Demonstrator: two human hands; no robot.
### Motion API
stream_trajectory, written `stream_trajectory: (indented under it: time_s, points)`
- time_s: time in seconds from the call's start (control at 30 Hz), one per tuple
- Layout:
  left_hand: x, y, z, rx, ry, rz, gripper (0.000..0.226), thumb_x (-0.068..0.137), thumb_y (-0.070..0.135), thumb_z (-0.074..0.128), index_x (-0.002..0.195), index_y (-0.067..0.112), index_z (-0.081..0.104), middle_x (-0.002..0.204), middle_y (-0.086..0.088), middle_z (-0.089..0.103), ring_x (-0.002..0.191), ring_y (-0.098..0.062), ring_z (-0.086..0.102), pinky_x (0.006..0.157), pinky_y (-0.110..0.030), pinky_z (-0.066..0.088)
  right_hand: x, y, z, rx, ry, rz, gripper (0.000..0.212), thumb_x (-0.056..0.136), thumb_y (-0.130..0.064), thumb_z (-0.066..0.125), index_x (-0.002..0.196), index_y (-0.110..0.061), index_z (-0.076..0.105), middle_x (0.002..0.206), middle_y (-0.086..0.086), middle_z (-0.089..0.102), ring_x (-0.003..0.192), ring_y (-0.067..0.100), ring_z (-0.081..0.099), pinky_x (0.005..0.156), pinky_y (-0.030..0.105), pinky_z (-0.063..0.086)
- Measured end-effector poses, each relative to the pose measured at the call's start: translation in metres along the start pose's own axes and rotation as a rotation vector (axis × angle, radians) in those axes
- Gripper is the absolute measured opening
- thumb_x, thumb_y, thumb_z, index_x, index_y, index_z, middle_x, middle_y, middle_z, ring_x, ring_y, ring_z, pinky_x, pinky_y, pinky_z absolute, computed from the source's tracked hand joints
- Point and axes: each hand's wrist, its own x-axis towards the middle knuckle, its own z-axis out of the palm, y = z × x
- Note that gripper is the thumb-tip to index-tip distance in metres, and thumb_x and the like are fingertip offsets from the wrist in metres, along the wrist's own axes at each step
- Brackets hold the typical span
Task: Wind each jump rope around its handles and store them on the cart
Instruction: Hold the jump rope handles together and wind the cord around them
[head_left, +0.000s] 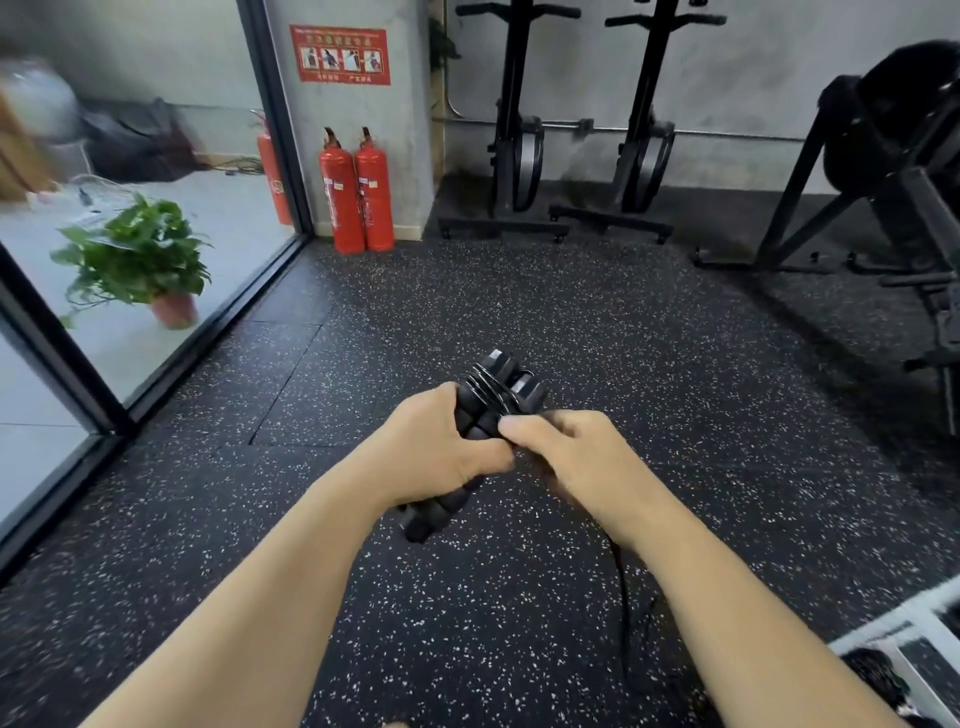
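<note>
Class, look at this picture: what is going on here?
A person is winding a black jump rope around its handles. The left hand grips the two handles together; the right hand pinches the rope beside the coils. Several turns are on; a loose length hangs toward the floor. What looks like the cart shows at lower right.

Speckled rubber floor, grey wall w/ 2 red extinguishers, glass partition L, plant behind.
</note>
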Motion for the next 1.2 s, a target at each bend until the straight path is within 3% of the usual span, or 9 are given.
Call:
stream_trajectory:
  time_s: [0.2,0.3,0.43,0.57,0.7,0.83,0.93,1.03,1.2]
  points:
    - [-0.006,0.003,-0.002,0.085,-0.036,0.048,0.051,0.064,0.05,0.084,0.095,0.029,0.049,0.093,0.01,0.066,0.08,-0.009,0.062,0.068,-0.028,0.052,0.005,0.005,0.0,-0.161,0.146,-0.126,0.045,0.094,-0.043,0.055,0.067,-0.007,0.057,0.039,-0.015,0.037,0.039,0.002,0.031,0.04,0.015,0.025]
    - [-0.007,0.001,0.001,0.19,-0.029,0.023,0.058,0.055,0.061,0.079,0.092,0.031,0.046,0.091,0.011,0.065,0.083,-0.012,0.063,0.076,-0.037,0.056,0.006,0.008,0.001,-0.188,0.182,-0.125,0.047,0.094,-0.044,0.053,0.062,-0.01,0.054,0.038,-0.015,0.036,0.039,0.003,0.031,0.041,0.016,0.026]
    - [-0.005,0.005,0.002,0.058,0.116,0.001,0.039,0.053,0.042,0.072,0.078,0.018,0.054,0.067,0.007,0.064,0.063,-0.018,0.061,0.07,-0.046,0.059,0.007,0.008,-0.002,-0.171,0.149,-0.14,0.048,0.094,-0.051,0.048,0.062,-0.015,0.043,0.042,-0.014,0.033,0.04,0.003,0.027,0.042,0.02,0.023]
    - [-0.001,-0.001,-0.01,-0.02,0.235,-0.101,0.042,0.051,0.039,0.069,0.084,0.014,0.06,0.066,0.004,0.067,0.06,-0.02,0.061,0.07,-0.044,0.059,-0.001,0.007,-0.005,-0.531,0.162,-0.22,0.05,0.101,-0.044,0.039,0.06,-0.015,0.036,0.053,-0.006,0.039,0.05,0.013,0.032,0.052,0.031,0.029]
    - [0.001,-0.009,-0.014,0.104,0.232,-0.174,0.05,0.045,0.047,0.068,0.085,0.017,0.059,0.081,0.0,0.071,0.078,-0.022,0.069,0.075,-0.041,0.06,-0.014,-0.005,-0.006,-0.88,0.315,-0.333,0.052,0.1,-0.046,0.038,0.057,-0.017,0.034,0.051,-0.005,0.041,0.049,0.015,0.036,0.052,0.031,0.033]
    - [0.002,-0.004,-0.007,0.338,0.169,-0.172,0.038,0.065,0.046,0.077,0.084,0.021,0.056,0.08,0.003,0.066,0.072,-0.018,0.064,0.063,-0.029,0.052,-0.014,-0.011,-0.008,-0.988,0.469,-0.512,0.061,0.096,-0.043,0.05,0.05,-0.022,0.016,0.041,-0.009,0.02,0.037,0.014,0.022,0.042,0.021,0.015]
    - [-0.005,0.013,0.006,0.569,0.097,-0.074,0.029,0.07,0.044,0.072,0.081,0.023,0.055,0.073,0.007,0.062,0.059,-0.013,0.061,0.054,-0.023,0.044,-0.01,-0.016,-0.01,-1.024,0.524,-0.617,0.064,0.088,-0.041,0.054,0.052,-0.023,0.005,0.043,-0.009,0.011,0.037,0.02,0.021,0.045,0.017,0.007]
    - [-0.014,0.029,0.022,0.787,-0.062,0.099,0.031,0.066,0.044,0.072,0.086,0.031,0.052,0.073,0.009,0.058,0.061,-0.01,0.056,0.059,-0.026,0.048,-0.004,-0.017,-0.015,-1.068,0.519,-0.673,0.068,0.087,-0.042,0.056,0.051,-0.021,0.003,0.042,-0.008,0.01,0.038,0.019,0.021,0.049,0.016,0.005]
    - [-0.025,0.042,0.031,1.014,-0.177,0.382,0.044,0.069,0.047,0.069,0.071,0.031,0.029,0.068,0.01,0.049,0.055,-0.003,0.039,0.06,-0.028,0.037,0.004,-0.009,-0.029,-1.032,0.316,-0.509,0.067,0.097,-0.054,0.041,0.045,-0.014,0.031,0.044,-0.003,0.033,0.047,0.009,0.032,0.051,0.027,0.028]
